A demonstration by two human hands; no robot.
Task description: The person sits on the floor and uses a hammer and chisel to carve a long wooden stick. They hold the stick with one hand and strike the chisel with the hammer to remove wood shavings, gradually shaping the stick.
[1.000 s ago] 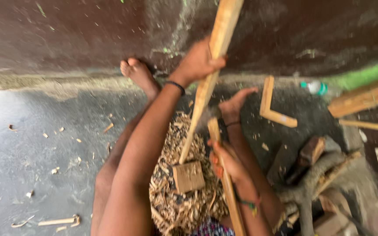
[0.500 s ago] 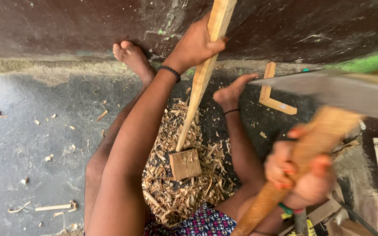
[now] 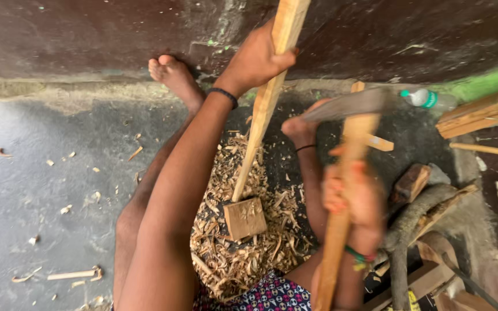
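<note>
Grey floor (image 3: 41, 190), shavings heap (image 3: 243, 253); left hand (image 3: 257, 57) clamped on stick (image 3: 266, 98), right hand (image 3: 355, 198) on adze handle (image 3: 341, 230); plastic bottle (image 3: 427, 99) contents unclear

Soft daylight, motion-blurred right hand (image 3: 355, 196)

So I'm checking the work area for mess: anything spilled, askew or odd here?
Wood shavings lie heaped on the floor around the small wooden block, with loose chips scattered further left. A plastic bottle lies on its side by the wall. The tool in the right hand is motion-blurred.
</note>
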